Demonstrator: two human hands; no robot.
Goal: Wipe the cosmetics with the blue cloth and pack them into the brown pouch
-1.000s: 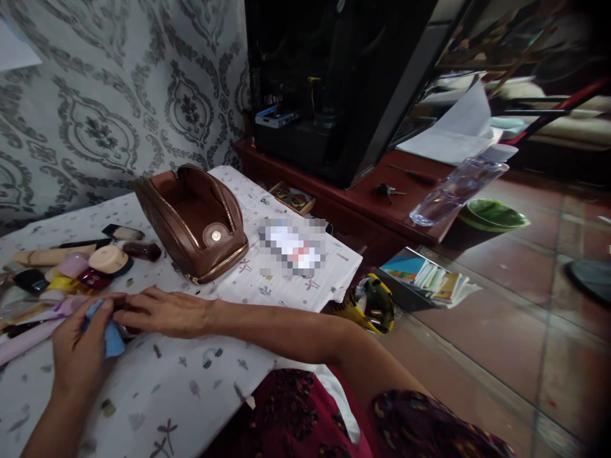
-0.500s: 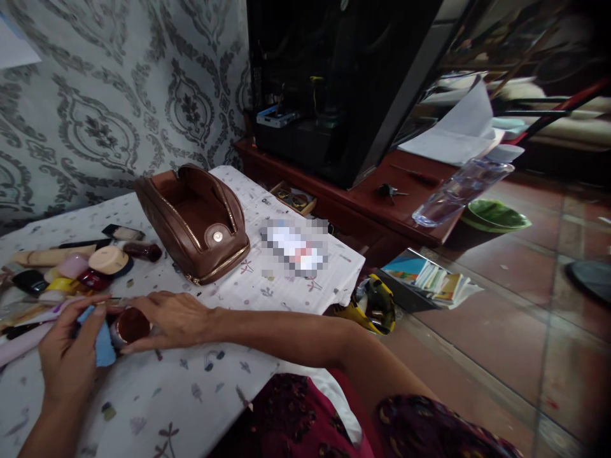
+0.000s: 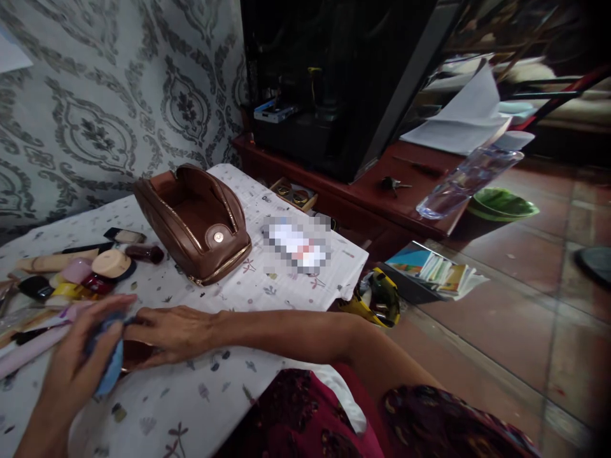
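My left hand (image 3: 69,362) is closed on a blue cloth (image 3: 111,371), pressed against a small round reddish-brown container (image 3: 136,353). The fingers of my right hand (image 3: 179,332) wrap round that container from the other side, just above the table. Part of it is hidden by the cloth and my fingers, so its exact kind is unclear. Behind my hands an unzipped brown leather toiletry bag (image 3: 193,226) stands with its top gaping. Left of the bag lie several cosmetics, among them a beige-lidded jar (image 3: 111,263), a dark red bottle (image 3: 144,253) and a beige tube (image 3: 56,262).
A patterned white cloth (image 3: 229,394) covers the table. A blurred-out object (image 3: 298,245) lies right of the bag. Beyond are an open drawer (image 3: 305,200), a red-brown cabinet (image 3: 405,197) with a clear bottle (image 3: 468,181), and a green-lined bin (image 3: 501,207).
Both hands have shifted slightly toward me and right, with the cloth and container. The cloth now covers more of the container, whose round top has turned partly out of sight.
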